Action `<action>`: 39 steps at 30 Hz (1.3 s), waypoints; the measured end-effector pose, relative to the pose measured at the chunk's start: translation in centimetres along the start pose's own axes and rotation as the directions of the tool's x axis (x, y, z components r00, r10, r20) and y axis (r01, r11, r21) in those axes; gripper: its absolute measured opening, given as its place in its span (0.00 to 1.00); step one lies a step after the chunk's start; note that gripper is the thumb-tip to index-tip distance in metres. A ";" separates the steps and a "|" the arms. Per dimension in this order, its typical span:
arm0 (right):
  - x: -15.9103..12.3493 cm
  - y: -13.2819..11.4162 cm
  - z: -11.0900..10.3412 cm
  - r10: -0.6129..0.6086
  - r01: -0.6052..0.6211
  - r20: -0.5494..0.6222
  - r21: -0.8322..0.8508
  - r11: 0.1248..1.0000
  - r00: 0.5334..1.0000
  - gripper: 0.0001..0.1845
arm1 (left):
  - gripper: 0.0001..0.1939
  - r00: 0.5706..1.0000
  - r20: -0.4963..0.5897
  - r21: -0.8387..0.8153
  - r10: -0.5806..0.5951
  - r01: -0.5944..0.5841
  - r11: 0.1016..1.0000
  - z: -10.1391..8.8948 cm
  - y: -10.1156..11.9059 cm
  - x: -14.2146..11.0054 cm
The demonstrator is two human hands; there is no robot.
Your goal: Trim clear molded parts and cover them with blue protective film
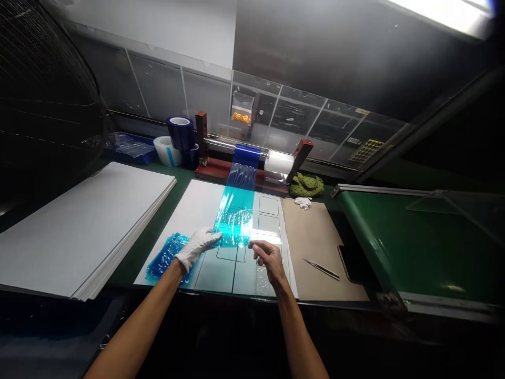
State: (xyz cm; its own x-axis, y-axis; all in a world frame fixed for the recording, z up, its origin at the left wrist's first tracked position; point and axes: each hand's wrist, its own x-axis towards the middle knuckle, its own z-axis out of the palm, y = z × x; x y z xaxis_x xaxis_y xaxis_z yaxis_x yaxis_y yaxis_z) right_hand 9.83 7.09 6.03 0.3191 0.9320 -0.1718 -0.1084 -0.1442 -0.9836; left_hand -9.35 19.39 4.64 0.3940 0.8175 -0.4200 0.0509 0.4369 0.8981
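Observation:
A strip of clear blue film [236,205] runs down toward me from the blue film roll [247,153] on the stand. My left hand [197,246], in a white glove, pinches the strip's lower left corner. At the lower right corner, my bare right hand [269,258] has its fingers closed on the film's edge. Below the strip lies a clear panel with dark outlined rectangles [269,206], resting on white sheets [197,202]. A crumpled heap of blue film [168,258] sits beside my left wrist.
A thick stack of white sheets [90,226] lies at left. Tweezers [321,268] and a phone [351,263] rest on brown board [311,231]. A green conveyor belt [426,242] stands at right. Spare tape rolls [180,131] sit behind, left of the wooden stand [202,137].

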 end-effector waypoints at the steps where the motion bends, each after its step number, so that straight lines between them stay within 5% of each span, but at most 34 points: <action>1: -0.4 -0.4 0.3 -0.028 0.026 -0.031 -0.052 0.998 0.999 0.16 | 0.28 1.000 0.028 -0.005 -0.007 0.007 1.000 -0.1 -0.2 -0.1; 7: -1.6 -2.0 1.8 -0.137 0.104 -0.116 -0.247 0.963 0.984 0.13 | 0.25 0.987 0.163 -0.042 -0.015 0.022 0.999 -0.4 -0.8 -0.4; 10: -1.9 -1.8 2.2 -0.094 0.070 -0.155 -0.153 0.986 0.983 0.11 | 0.25 0.985 0.172 -0.076 -0.005 0.018 0.997 -0.4 -1.2 -0.4; 14: -2.5 -0.6 2.6 0.111 -0.085 -0.231 0.118 0.989 0.967 0.10 | 0.25 0.988 0.152 -0.127 0.024 -0.005 0.992 0.2 -2.3 -0.7; 18: -3.4 0.6 2.9 0.192 -0.128 -0.298 0.222 0.967 0.935 0.10 | 0.23 0.995 0.079 -0.115 0.059 -0.050 0.992 1.0 -3.3 -1.3; 24: -4.7 2.4 2.8 0.059 -0.048 -0.399 0.039 0.998 0.915 0.07 | 0.24 0.976 -0.142 0.066 0.167 -0.159 0.985 1.1 -3.5 -2.3; 28: -5.4 4.6 2.9 0.126 -0.111 -0.382 0.063 0.992 0.916 0.08 | 0.26 0.967 -0.183 0.152 0.179 -0.152 0.977 0.6 -4.4 -3.1; 39: -10.5 12.2 3.2 0.373 -0.350 -0.297 0.130 0.928 0.879 0.10 | 0.30 0.942 -0.336 0.181 0.011 0.053 0.982 -0.1 -12.4 -7.6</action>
State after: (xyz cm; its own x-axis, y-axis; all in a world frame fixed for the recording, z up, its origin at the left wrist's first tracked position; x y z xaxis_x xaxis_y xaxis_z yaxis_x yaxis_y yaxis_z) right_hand 2.16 -3.39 -4.02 0.5201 0.6665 -0.5341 -0.3341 -0.4168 -0.8454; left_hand -13.07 7.75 -3.31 0.0631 0.9008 -0.4296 0.2371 0.4046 0.8832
